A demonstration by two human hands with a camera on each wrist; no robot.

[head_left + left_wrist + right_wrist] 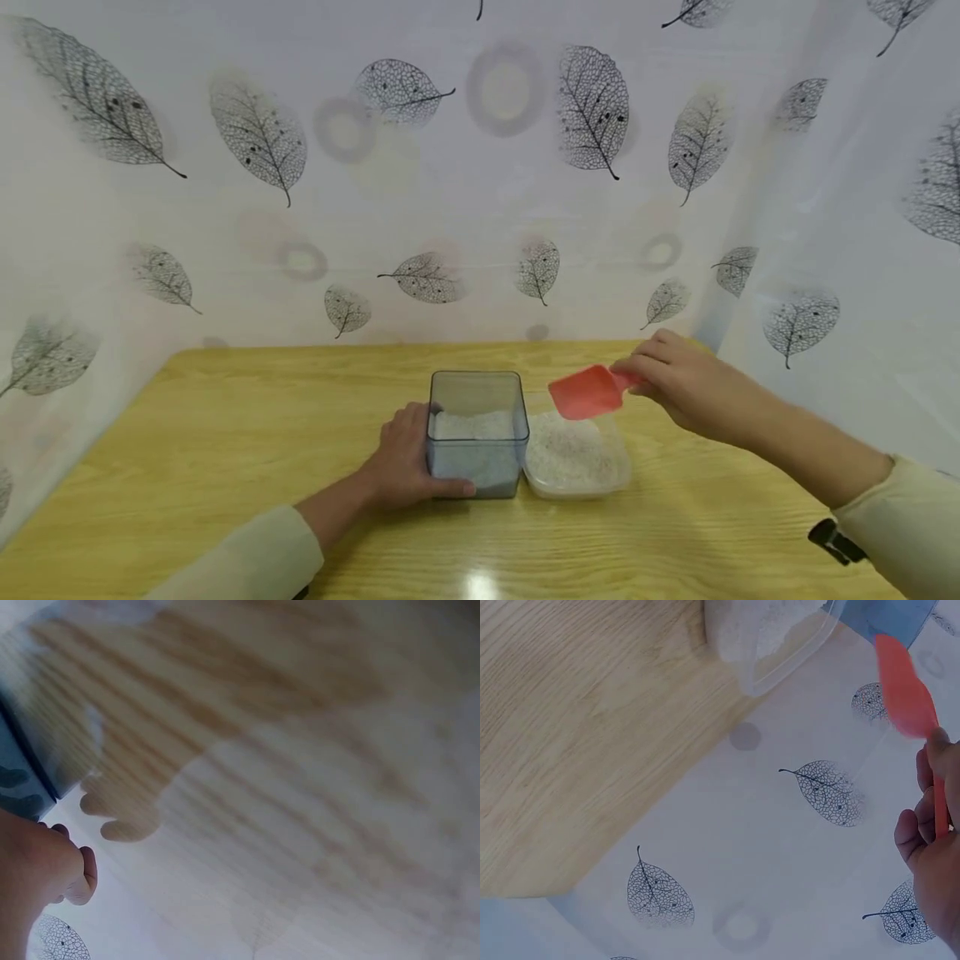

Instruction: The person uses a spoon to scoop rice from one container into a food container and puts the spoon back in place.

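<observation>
A square, see-through grey container [487, 477] stands upright on the table, partly filled with white grains [472, 425]. My left hand [405, 458] grips its left side, thumb along the front and the other fingers toward the back. To the right, my right hand [686, 387] holds a red scoop [587, 393] by its handle. The scoop's blade is tilted above a low clear tub [581, 492] of white grains, and no grains show on it. In the right wrist view my fingers curl round the scoop's handle [940, 806].
The wood-grain table [262, 450] reaches back to a white curtain [465, 183] printed with leaves, which also hangs along both sides. The tub stands right beside the grey container. A dark band [836, 542] sits at the right sleeve.
</observation>
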